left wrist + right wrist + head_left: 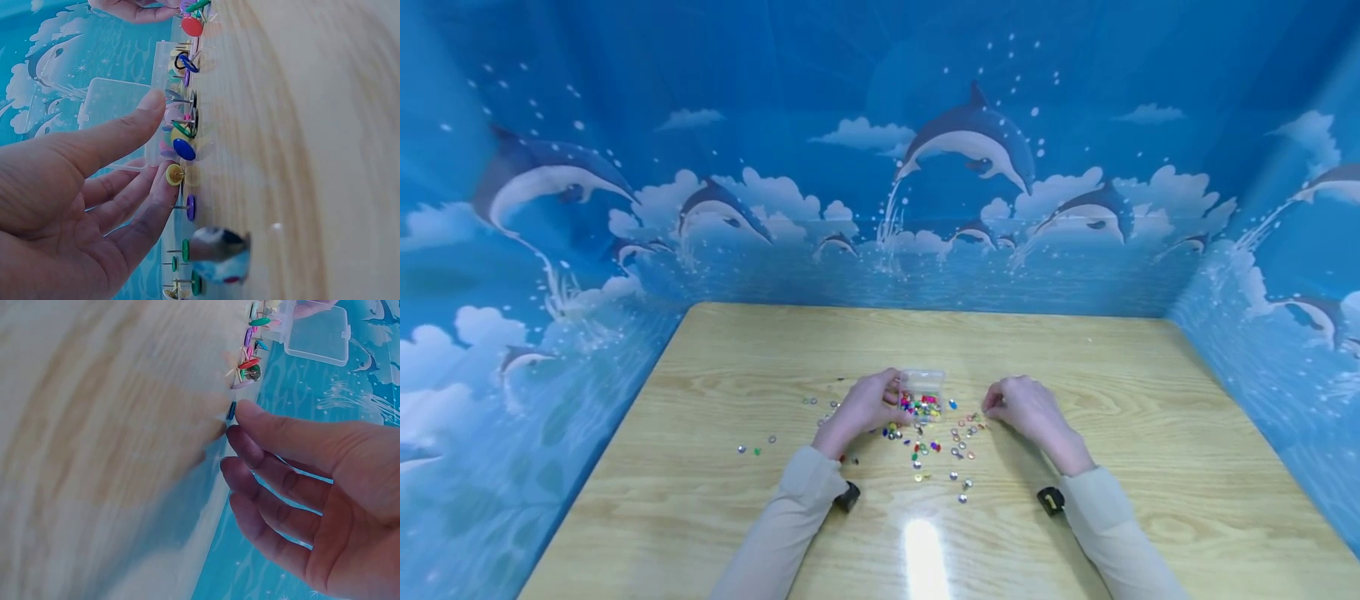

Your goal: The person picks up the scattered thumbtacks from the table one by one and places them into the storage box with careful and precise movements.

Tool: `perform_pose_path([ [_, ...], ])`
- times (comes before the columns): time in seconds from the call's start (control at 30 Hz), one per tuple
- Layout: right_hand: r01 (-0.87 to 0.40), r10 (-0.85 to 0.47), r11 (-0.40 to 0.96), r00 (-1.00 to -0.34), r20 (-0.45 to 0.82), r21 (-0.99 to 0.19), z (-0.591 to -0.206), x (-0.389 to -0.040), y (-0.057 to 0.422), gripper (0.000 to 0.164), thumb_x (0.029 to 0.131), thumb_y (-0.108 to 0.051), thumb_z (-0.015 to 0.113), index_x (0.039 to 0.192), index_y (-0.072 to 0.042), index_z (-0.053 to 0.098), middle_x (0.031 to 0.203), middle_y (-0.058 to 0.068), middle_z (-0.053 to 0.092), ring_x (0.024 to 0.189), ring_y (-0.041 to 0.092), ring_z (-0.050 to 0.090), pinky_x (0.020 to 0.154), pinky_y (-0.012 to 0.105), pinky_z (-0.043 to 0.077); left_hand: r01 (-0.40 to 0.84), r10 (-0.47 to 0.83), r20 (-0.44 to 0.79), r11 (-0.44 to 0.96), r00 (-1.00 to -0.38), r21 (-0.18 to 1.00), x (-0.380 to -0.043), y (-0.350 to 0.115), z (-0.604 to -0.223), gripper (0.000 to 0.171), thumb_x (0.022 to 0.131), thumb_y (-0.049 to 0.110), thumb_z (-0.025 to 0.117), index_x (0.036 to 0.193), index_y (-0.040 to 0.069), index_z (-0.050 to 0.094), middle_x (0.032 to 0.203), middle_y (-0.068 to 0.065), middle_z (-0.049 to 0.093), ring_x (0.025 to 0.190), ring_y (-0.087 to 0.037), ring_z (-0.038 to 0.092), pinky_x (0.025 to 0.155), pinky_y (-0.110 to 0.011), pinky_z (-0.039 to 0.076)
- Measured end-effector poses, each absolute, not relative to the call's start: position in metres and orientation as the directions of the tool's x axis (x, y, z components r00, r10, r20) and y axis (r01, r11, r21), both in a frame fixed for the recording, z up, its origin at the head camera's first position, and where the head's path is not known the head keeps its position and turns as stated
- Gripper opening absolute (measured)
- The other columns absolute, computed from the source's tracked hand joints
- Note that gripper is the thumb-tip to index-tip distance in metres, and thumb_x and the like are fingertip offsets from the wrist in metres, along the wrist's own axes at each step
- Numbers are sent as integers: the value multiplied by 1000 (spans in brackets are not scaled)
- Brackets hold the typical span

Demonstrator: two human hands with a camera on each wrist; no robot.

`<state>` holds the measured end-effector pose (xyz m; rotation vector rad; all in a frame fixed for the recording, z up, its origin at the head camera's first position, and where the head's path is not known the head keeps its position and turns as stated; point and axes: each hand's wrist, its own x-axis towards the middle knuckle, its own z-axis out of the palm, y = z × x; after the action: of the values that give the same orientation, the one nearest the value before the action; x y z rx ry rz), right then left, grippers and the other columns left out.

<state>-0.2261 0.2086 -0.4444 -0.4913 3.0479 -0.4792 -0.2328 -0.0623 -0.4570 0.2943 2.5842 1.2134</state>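
A small clear plastic box (921, 393) lies with its lid raised at the back, partly filled with colourful thumbtacks (925, 407). My left hand (867, 405) holds it from the left side, the thumb across the near side and the fingers spread behind it. To the right, my right hand (1021, 407) is low over the wood, fingers curved. In the right wrist view, the thumb and index finger pinch a dark blue thumbtack (231, 410) close to the tabletop. More loose thumbtacks (958, 448) lie between the two hands.
Scattered thumbtacks lie left of the left forearm, including a silver one (742, 449) and a green one (757, 451). The wooden table (1150, 400) is enclosed by a blue curtain (820, 275) printed with dolphins. Black straps (1051, 500) circle both wrists.
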Motion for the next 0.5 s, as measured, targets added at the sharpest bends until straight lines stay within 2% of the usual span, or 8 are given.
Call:
perform_pose_path([
  [0.23, -286, -283, 891, -957, 62, -351, -444, -225, 207, 4, 88, -9, 76, 92, -8, 74, 85, 4, 73, 62, 11, 56, 60, 30, 51, 69, 295, -156, 628, -943, 775, -233, -62, -458, 70, 77, 20, 88, 139, 11, 56, 127, -10, 65, 111, -25, 64, 97, -40, 56],
  [0.43, -344, -318, 862, -939, 132, -371, -441, -222, 196, 5, 87, -13, 78, 91, -12, 75, 84, 2, 75, 52, 6, 48, 48, 22, 40, 65, 292, -160, 633, -943, 771, -233, -62, -457, 70, 77, 21, 88, 139, 11, 56, 128, -10, 65, 112, -25, 64, 97, -41, 56],
  [0.5, -359, -329, 851, -933, 143, -383, -439, -221, 189, 6, 87, -16, 79, 89, -12, 75, 83, 0, 75, 52, 5, 48, 47, 21, 40, 67, 294, -159, 633, -942, 772, -233, -62, -457, 71, 78, 21, 87, 140, 11, 55, 129, -10, 65, 112, -25, 64, 98, -41, 55],
])
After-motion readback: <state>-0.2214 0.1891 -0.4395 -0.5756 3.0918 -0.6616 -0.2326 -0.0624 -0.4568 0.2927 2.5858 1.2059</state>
